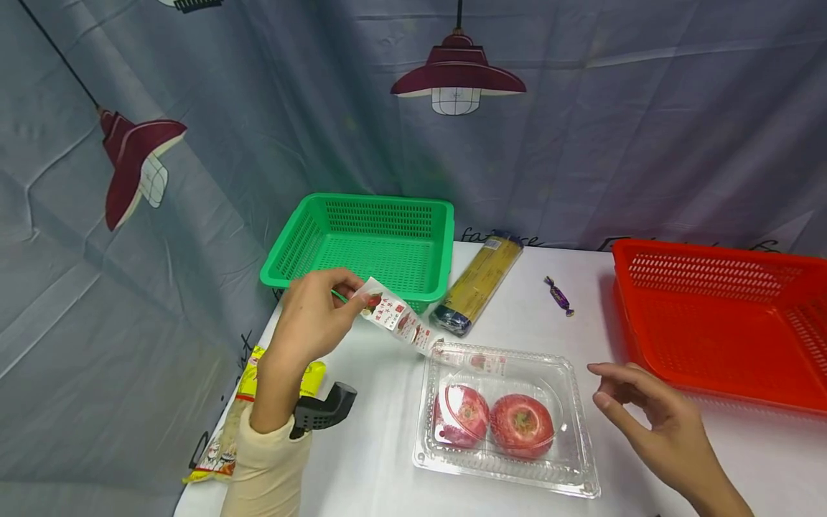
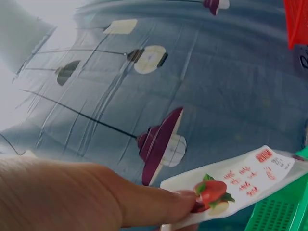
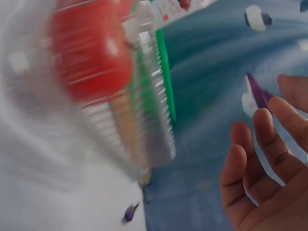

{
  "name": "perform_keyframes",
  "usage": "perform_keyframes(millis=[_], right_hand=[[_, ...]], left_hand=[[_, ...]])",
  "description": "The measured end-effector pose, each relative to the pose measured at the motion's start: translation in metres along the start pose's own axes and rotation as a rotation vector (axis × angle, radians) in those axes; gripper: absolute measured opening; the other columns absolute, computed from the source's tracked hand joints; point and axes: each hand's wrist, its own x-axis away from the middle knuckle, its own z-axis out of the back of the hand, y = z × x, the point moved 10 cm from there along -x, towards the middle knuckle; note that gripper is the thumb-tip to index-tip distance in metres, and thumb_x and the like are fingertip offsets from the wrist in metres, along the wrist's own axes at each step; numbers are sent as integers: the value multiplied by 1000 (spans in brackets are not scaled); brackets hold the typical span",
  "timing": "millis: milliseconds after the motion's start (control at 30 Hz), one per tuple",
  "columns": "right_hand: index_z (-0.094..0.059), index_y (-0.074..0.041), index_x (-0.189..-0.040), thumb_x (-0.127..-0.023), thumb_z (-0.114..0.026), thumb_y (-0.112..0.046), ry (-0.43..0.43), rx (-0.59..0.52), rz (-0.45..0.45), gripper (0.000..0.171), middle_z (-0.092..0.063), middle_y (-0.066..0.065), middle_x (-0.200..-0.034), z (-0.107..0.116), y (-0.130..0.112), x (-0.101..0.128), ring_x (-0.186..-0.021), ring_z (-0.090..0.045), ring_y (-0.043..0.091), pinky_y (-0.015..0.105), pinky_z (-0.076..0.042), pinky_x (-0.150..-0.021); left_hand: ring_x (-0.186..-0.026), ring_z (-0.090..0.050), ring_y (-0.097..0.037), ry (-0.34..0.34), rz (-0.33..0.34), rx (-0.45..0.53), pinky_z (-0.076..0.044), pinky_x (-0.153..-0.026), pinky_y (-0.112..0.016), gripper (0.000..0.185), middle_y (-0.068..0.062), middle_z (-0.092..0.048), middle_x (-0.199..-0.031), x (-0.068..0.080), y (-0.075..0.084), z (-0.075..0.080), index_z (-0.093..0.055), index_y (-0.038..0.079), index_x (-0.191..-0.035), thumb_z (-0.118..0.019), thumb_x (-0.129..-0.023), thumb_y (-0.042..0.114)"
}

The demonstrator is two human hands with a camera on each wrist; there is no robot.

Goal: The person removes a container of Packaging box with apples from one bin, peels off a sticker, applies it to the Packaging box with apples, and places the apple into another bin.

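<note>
As fingers point(image 1: 353, 305) pinch labels point(image 1: 392, 311), right hand point(image 1: 662, 416) (off box point(image 1: 578, 431))

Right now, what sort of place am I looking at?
Probably a makeshift tabletop set for recording handwork, rather than a real kitchen: a lamp-print cloth hangs behind a white table, and a black wrist camera is worn.

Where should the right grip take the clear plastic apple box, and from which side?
Probably the middle of its right-hand rim, coming from the right: the box lies flat, that straight edge is uncovered, and the right grip hovers beside it. The far edge looks worse: the label strip pinched by the left grip reaches there.
</note>
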Motion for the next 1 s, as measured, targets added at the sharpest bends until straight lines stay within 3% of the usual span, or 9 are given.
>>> perform_keyframes(millis=[200,300,467,733,867,1000], right_hand=[[-70,4,-109,-67,-71,28,10,-125,217,48,-67,5,-88,-8,-31,-18,-77,-57,11,15,-50,-78],[-72,4,-103,-64,-70,29,24,-157,282,47,-69,7,-88,-10,-46,-25,-76,-58,11,16,-50,-78],[-74,-4,-102,-61,-73,26,-13,-154,333,51,-70,3,-88,-19,-67,-35,-71,-57,9,17,-51,-71],[-72,-13,-111,-66,-79,14,-172,-147,420,53,-69,-4,-95,-47,-89,-42,-75,-59,7,22,-52,-67],[-71,-17,-112,-68,-81,9,-240,-137,449,53,-68,-6,-96,-58,-101,-47,-78,-60,7,22,-53,-68],[-71,-16,-111,-71,-79,5,-251,-145,534,47,-67,-5,-96,-63,-120,-54,-79,-60,8,21,-53,-69]], left_hand=[[-71,-63,-16,3,-58,69,-50,-63,-35,8,3,-69,-84,3,17,-2,-75,11,-94,-77,-87,14],[-69,-62,-14,8,-79,98,-51,-63,-34,9,4,-69,-82,6,24,-4,-75,10,-92,-79,-85,13],[-65,-61,-12,26,-103,152,-50,-60,-35,6,5,-69,-77,14,35,-6,-77,9,-88,-80,-84,12],[-66,-62,-10,16,-136,223,-51,-61,-34,6,7,-69,-78,22,50,-13,-78,12,-90,-76,-87,9],[-67,-62,-10,-7,-146,257,-51,-60,-35,7,7,-69,-77,24,55,-17,-79,12,-92,-74,-88,8],[-67,-63,-9,-42,-155,281,-51,-59,-34,7,8,-69,-77,25,60,-24,-78,11,-93,-73,-89,8]])
